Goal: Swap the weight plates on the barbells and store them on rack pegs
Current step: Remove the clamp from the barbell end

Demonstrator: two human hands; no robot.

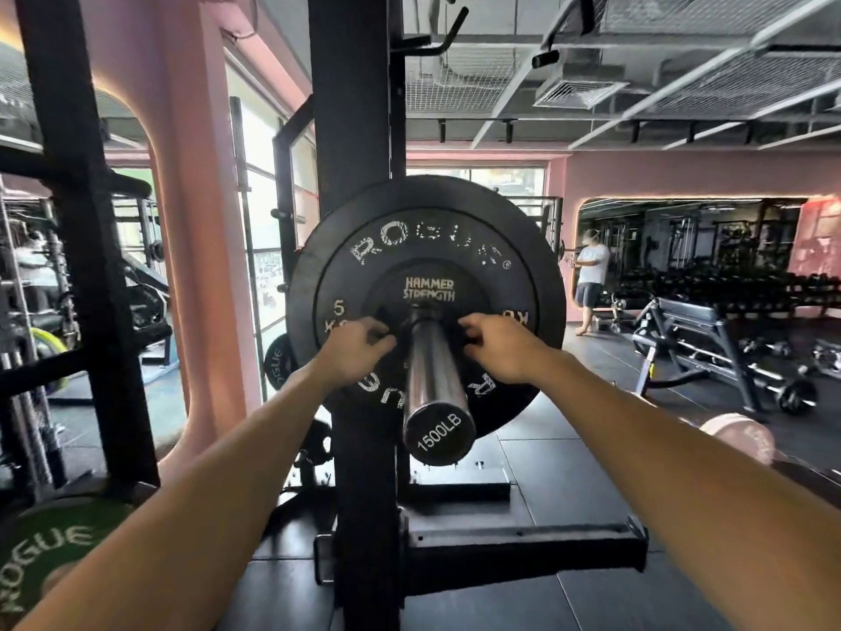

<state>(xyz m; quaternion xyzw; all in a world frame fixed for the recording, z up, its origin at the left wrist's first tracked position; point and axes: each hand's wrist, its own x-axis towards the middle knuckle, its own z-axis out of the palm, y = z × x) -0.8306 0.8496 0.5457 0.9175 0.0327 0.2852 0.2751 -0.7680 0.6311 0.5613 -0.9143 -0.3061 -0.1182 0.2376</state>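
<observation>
Background: pink painted wall (682,175) with an arched mirror (691,248). Person in white t-shirt and grey shorts (590,284) stands well back. Black adjustable workout bench (696,330) on dark rubber floor (546,471). Exposed grey ceiling with wire mesh panels (682,61).

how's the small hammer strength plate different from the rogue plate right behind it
The Hammer Strength plate is far smaller and sits outermost; the Rogue plate is wider, behind it. Hammer lettering is crisp yellow; Rogue's is worn white. Both are black, on the same barbell sleeve.
</observation>
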